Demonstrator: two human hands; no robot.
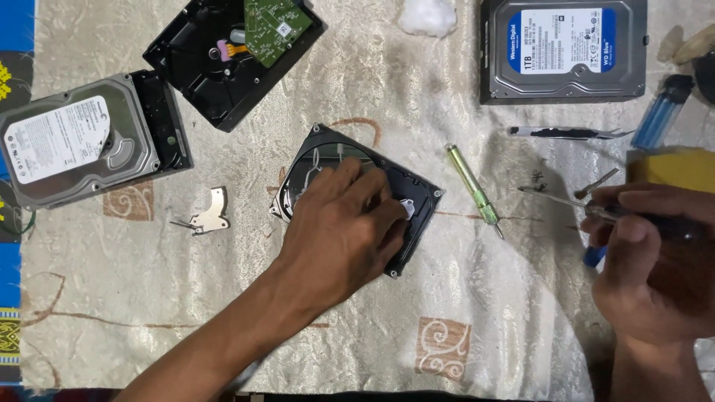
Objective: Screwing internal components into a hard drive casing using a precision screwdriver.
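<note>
An opened black hard drive lies at the middle of the cloth, its shiny platter partly showing. My left hand lies flat over it, fingers spread on the platter and the inner parts. To the right, my right hand is closed around a thin screwdriver whose tip points left, just above the cloth and apart from the drive. A green-handled screwdriver lies between the drive and my right hand.
A silver hard drive lies at left, an opened drive with a green circuit board at top, a blue-labelled drive at top right. A metal bracket, tweezers, a blue lighter, a cotton ball and a yellow object are scattered around.
</note>
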